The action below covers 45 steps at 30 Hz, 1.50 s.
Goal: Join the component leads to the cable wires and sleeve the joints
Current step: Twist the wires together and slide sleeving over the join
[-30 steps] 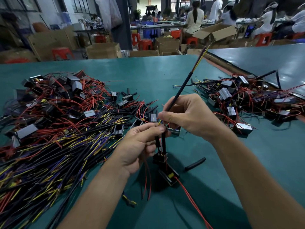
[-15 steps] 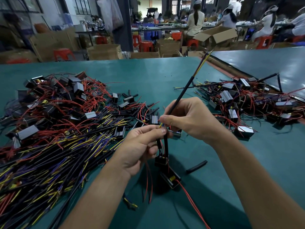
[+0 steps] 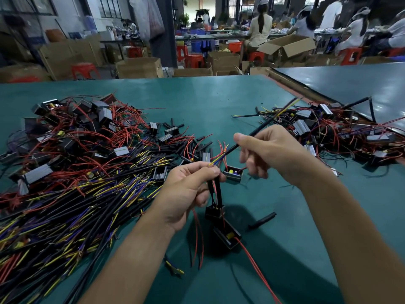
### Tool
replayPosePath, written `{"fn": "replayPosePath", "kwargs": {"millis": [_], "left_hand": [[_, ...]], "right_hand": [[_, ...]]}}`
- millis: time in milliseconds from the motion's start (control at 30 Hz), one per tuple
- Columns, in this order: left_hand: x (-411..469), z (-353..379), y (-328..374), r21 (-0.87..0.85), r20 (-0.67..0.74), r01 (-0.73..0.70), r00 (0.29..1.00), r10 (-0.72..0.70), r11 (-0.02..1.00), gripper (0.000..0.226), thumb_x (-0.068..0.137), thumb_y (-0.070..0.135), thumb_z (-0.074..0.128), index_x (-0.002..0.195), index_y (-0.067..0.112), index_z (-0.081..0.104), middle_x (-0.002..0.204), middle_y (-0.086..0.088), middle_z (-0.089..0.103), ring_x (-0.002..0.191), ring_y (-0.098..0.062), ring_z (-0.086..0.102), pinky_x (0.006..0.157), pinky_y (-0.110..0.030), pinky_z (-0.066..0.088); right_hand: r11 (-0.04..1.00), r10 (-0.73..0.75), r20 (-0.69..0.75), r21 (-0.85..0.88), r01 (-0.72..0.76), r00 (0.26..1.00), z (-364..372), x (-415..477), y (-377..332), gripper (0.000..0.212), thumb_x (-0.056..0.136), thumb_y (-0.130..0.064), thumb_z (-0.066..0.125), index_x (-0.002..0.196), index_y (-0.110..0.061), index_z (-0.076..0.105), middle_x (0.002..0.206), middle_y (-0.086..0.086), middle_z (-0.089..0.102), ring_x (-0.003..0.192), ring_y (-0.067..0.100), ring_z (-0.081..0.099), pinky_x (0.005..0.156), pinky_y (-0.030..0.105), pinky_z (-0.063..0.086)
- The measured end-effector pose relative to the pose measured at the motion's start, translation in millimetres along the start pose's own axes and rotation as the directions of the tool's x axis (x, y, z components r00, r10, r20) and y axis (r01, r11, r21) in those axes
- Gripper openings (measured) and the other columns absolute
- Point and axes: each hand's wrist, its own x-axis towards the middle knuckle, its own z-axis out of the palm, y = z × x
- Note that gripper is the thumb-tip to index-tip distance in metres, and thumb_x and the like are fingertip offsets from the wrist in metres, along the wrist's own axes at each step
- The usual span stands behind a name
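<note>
Drawn right hand (image 3: 274,154) away from left hand (image 3: 188,189), curled round cable (image 3: 260,129); left hand pinching wire ends (image 3: 215,162), component (image 3: 213,212) dangling just below; joining seemingly unfinished, sleeving still left.

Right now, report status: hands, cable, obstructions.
Left hand pinches cable wires, component hanging below. Right hand curled round black cable, grip unclear. Second component lies underneath, clear of hands.

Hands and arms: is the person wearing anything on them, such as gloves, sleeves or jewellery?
No. The left hand and right hand are bare, with no gloves, rings or tape. Both forearms are bare too: no sleeve, watch or band shows as far as the frame edge.
</note>
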Motion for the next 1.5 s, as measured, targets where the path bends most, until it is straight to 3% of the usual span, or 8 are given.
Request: {"fn": "replayPosePath", "kwargs": {"millis": [133, 300, 500, 633, 733, 833, 1133, 1500], "left_hand": [[0.7, 0.0, 0.1, 0.015, -0.016, 0.007, 1.000, -0.007, 1.000, 0.030, 0.089, 0.006, 0.061, 0.063, 0.016, 0.071, 0.071, -0.004, 0.069, 0.034, -0.001, 0.032, 0.035, -0.012, 0.025], [2.5, 0.3, -0.1, 0.030, -0.022, -0.016, 1.000, 0.016, 0.999, 0.021, 0.090, 0.004, 0.058, 0.073, 0.012, 0.068, 0.067, -0.003, 0.067, 0.033, -0.003, 0.031, 0.034, -0.012, 0.024], [1.7, 0.2, -0.4, -0.005, -0.004, -0.021, 1.000, 0.021, 1.000, 0.028, 0.089, 0.000, 0.058, 0.066, 0.012, 0.069, 0.062, -0.005, 0.065, 0.032, -0.003, 0.028, 0.032, -0.014, 0.025], [2.6, -0.4, -1.5, -0.005, -0.013, -0.032, 0.999, 0.032, 0.999, 0.021, 0.090, 0.002, 0.058, 0.073, 0.009, 0.069, 0.063, -0.005, 0.065, 0.032, -0.003, 0.029, 0.033, -0.014, 0.025], [3.6, -1.7, -1.1, 0.008, -0.035, -0.041, 0.999, 0.042, 0.999, 0.017, 0.090, 0.003, 0.057, 0.077, 0.007, 0.067, 0.064, -0.004, 0.065, 0.032, -0.004, 0.031, 0.034, -0.014, 0.026], [4.4, -3.1, -1.6, 0.016, -0.079, -0.057, 0.995, 0.058, 0.998, 0.018, 0.091, 0.003, 0.055, 0.077, 0.007, 0.067, 0.063, -0.003, 0.066, 0.032, -0.004, 0.032, 0.033, -0.014, 0.026], [4.6, 4.8, -5.2, 0.143, -0.213, -0.225, 0.944, 0.253, 0.964, 0.026, 0.083, -0.007, 0.064, 0.062, 0.008, 0.071, 0.057, -0.007, 0.063, 0.032, 0.000, 0.038, 0.037, -0.011, 0.029], [8.1, 3.9, -14.0, 0.274, -0.283, -0.252, 0.901, 0.328, 0.928, 0.016, 0.081, 0.002, 0.069, 0.066, 0.008, 0.072, 0.058, -0.007, 0.066, 0.036, 0.000, 0.041, 0.040, -0.012, 0.032]], "right_hand": [[0.999, -0.035, 0.247, 0.045, 0.025, 0.968, -6.1, -11.2, -6.6, 0.046, 0.081, -0.048, 0.068, 0.062, -0.007, 0.071, 0.051, 0.013, 0.063, 0.037, 0.017, 0.050, 0.039, 0.022, 0.040], [0.964, -0.262, 0.121, -0.007, 0.265, 0.957, 8.9, -6.7, -3.5, 0.005, 0.087, -0.008, 0.070, 0.086, -0.008, 0.075, 0.072, 0.012, 0.072, 0.060, 0.028, 0.060, 0.054, 0.037, 0.049], [0.912, -0.281, 0.218, -0.241, 0.331, 0.934, 11.2, -4.5, 2.8, 0.017, 0.086, -0.002, 0.069, 0.088, -0.017, 0.076, 0.087, 0.001, 0.074, 0.065, 0.014, 0.064, 0.060, 0.033, 0.052], [0.899, -0.312, 0.212, -0.251, 0.360, 0.926, 13.8, -1.8, 3.8, 0.013, 0.085, 0.002, 0.070, 0.083, -0.011, 0.067, 0.083, 0.006, 0.073, 0.081, 0.023, 0.070, 0.085, 0.044, 0.054], [0.909, -0.303, 0.171, -0.244, 0.338, 0.938, 15.4, -0.6, 4.3, 0.018, 0.086, 0.002, 0.066, 0.080, -0.015, 0.068, 0.075, 0.009, 0.071, 0.073, 0.038, 0.064, 0.071, 0.057, 0.053], [0.890, -0.327, 0.127, -0.292, 0.350, 0.937, 16.4, -0.9, 5.4, 0.018, 0.086, -0.003, 0.068, 0.079, -0.018, 0.072, 0.068, 0.002, 0.069, 0.063, 0.031, 0.061, 0.060, 0.045, 0.052], [0.817, -0.261, 0.073, -0.515, 0.260, 0.963, 18.7, -3.2, 2.4, 0.011, 0.084, -0.022, 0.073, 0.083, -0.032, 0.076, 0.072, -0.011, 0.072, 0.071, 0.010, 0.066, 0.073, 0.037, 0.055], [0.778, -0.250, 0.045, -0.585, 0.228, 0.967, 23.2, -5.6, 1.2, 0.007, 0.079, -0.029, 0.076, 0.073, -0.033, 0.077, 0.059, -0.017, 0.066, 0.060, 0.003, 0.061, 0.059, 0.028, 0.049]]}}
